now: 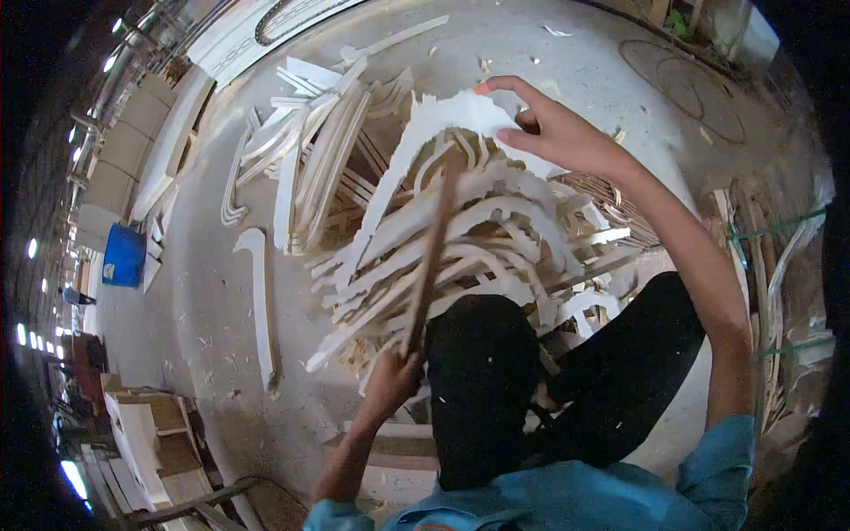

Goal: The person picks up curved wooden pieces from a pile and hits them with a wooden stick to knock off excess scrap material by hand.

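Observation:
My left hand is wrapped round the lower end of a brown wooden stick, slightly blurred, which slants up across the pile. With my right hand I grip the top of a white curved board offcut between thumb and fingers; its edges are ragged. The offcut arches over a heap of similar curved, jagged offcuts in front of my knees. The stick's upper end lies near the inner edge of the held offcut; whether they touch I cannot tell.
Left of the heap lies a stack of curved wooden pieces, and a single hooked piece is on the floor. A blue bucket stands farther left. Bundled wood strips lie at the right, and a cable loop behind.

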Tool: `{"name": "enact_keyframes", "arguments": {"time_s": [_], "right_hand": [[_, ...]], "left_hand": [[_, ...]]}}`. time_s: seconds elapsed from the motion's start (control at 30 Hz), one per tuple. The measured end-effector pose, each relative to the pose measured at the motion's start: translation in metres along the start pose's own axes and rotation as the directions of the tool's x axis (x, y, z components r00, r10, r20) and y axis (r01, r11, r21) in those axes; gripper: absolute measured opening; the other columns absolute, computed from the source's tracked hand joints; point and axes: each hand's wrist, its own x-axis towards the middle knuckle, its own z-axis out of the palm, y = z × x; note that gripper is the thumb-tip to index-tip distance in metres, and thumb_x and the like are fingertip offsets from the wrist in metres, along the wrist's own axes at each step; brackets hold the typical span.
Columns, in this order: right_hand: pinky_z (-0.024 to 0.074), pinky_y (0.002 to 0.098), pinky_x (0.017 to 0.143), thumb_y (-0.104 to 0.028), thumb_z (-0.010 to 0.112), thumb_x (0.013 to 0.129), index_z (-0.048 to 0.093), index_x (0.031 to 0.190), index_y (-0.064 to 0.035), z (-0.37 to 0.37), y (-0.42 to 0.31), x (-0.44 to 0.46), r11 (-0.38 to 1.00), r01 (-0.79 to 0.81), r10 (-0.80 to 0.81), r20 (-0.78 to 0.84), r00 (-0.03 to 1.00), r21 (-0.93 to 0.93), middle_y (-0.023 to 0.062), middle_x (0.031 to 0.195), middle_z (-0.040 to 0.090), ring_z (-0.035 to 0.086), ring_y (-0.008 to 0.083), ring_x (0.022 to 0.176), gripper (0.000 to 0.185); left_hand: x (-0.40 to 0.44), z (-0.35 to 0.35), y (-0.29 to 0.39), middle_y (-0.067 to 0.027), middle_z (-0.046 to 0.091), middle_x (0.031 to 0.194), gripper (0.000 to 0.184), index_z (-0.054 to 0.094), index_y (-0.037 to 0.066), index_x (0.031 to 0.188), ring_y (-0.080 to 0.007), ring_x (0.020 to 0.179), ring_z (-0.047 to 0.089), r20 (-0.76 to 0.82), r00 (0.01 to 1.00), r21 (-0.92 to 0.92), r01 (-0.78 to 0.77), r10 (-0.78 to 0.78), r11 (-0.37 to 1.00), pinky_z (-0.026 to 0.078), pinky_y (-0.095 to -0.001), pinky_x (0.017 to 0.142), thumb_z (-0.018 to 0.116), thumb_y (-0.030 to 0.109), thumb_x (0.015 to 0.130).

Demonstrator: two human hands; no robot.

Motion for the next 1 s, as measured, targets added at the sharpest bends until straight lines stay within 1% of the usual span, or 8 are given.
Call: {"name": "enact_keyframes", "arguments": {"time_s": [0.07, 0.23, 0.3, 0.37, 0.53, 0.7, 0.83, 1.0], "right_hand": [[0.0381, 0.0289, 0.063, -0.019, 0.060, 0.099, 0.035, 0.149, -0.0253, 0.008, 0.012, -0.008, 1.000, 0.012, -0.012, -0.011, 1.000, 0.014, -0.0001, 0.073, 0.049, 0.040, 0.0100, 0.066, 0.056], [0.0451, 0.0317, 0.067, -0.021, 0.061, 0.096, 0.037, 0.146, -0.0247, 0.001, 0.021, -0.001, 0.998, -0.046, 0.046, -0.008, 0.999, -0.051, 0.0052, 0.083, 0.059, 0.051, 0.0139, 0.070, 0.055], [0.0497, 0.0343, 0.069, -0.022, 0.062, 0.094, 0.039, 0.142, -0.0244, 0.004, 0.021, -0.002, 0.996, -0.087, 0.088, 0.011, 0.996, -0.036, 0.0081, 0.085, 0.064, 0.059, 0.0170, 0.072, 0.054], [0.0391, 0.0271, 0.062, -0.018, 0.059, 0.098, 0.038, 0.145, -0.0215, 0.009, 0.011, -0.003, 0.980, -0.023, 0.028, -0.022, 0.999, 0.199, 0.0001, 0.079, 0.050, 0.041, 0.0101, 0.067, 0.052], [0.0372, 0.0266, 0.058, -0.021, 0.060, 0.098, 0.038, 0.144, -0.0233, 0.008, 0.021, -0.018, 0.954, -0.270, 0.267, 0.043, 0.963, 0.132, 0.0013, 0.079, 0.051, 0.039, 0.0100, 0.063, 0.051], [0.0346, 0.0247, 0.055, -0.024, 0.062, 0.097, 0.038, 0.145, -0.0249, 0.010, 0.017, -0.013, 0.970, -0.225, 0.221, 0.045, 0.974, 0.095, -0.0003, 0.077, 0.053, 0.038, 0.0072, 0.062, 0.053], [0.0337, 0.0243, 0.053, -0.025, 0.063, 0.097, 0.037, 0.145, -0.0238, 0.014, -0.003, -0.012, 0.967, -0.175, 0.173, 0.026, 0.985, 0.183, -0.0008, 0.075, 0.054, 0.040, 0.0062, 0.062, 0.055], [0.0333, 0.0240, 0.055, -0.024, 0.062, 0.097, 0.035, 0.146, -0.0216, 0.006, -0.011, -0.017, 0.979, -0.141, 0.139, 0.022, 0.990, 0.150, -0.0028, 0.074, 0.054, 0.041, 0.0057, 0.063, 0.056]], "left_hand": [[-0.021, -0.020, 0.041, 0.0031, 0.044, 0.055, 0.037, 0.053, 0.007, 0.070, -0.0083, 0.047, 0.044, -0.013, 0.980, -0.280, 0.186, -0.197, 0.942, 0.031, -0.0280, 0.043, 0.057, 0.028, 0.100], [-0.018, -0.018, 0.039, 0.0014, 0.039, 0.060, 0.019, 0.047, 0.006, 0.097, -0.0124, 0.047, 0.036, -0.549, 0.806, -0.633, -0.575, 0.222, 0.519, 0.034, -0.0284, 0.045, 0.049, 0.024, 0.102], [0.028, 0.004, -0.015, 0.0016, 0.040, 0.060, 0.019, 0.049, 0.006, 0.096, -0.0136, 0.049, 0.037, -0.560, 0.659, -0.113, -0.661, 0.502, 0.742, 0.035, -0.0298, 0.047, 0.050, 0.024, 0.102], [0.025, 0.013, -0.006, 0.0020, 0.041, 0.059, 0.021, 0.053, 0.004, 0.093, -0.0153, 0.052, 0.040, -0.255, 0.856, 0.214, -0.403, 0.449, 0.890, 0.036, -0.0317, 0.050, 0.053, 0.024, 0.100], [-0.008, -0.016, 0.033, 0.0033, 0.044, 0.059, 0.032, 0.058, 0.006, 0.081, -0.0096, 0.050, 0.042, -0.124, 0.974, -0.263, 0.150, -0.188, 0.953, 0.034, -0.0278, 0.046, 0.060, 0.032, 0.099], [0.002, -0.006, -0.001, -0.0001, 0.049, 0.061, 0.025, 0.055, 0.009, 0.078, -0.0099, 0.055, 0.048, -0.405, 0.913, -0.707, -0.342, 0.042, 0.619, 0.036, -0.0263, 0.048, 0.059, 0.023, 0.098], [0.030, 0.019, -0.046, -0.0058, 0.056, 0.067, 0.020, 0.058, 0.004, 0.083, -0.0096, 0.066, 0.055, -0.084, 0.691, 0.622, -0.527, 0.718, 0.580, 0.040, -0.0290, 0.052, 0.056, 0.018, 0.097], [0.001, 0.001, 0.014, -0.0040, 0.052, 0.062, 0.027, 0.061, 0.002, 0.089, -0.0087, 0.053, 0.047, -0.183, 0.983, -0.042, 0.020, -0.027, 0.999, 0.037, -0.0295, 0.047, 0.055, 0.025, 0.102]]}}
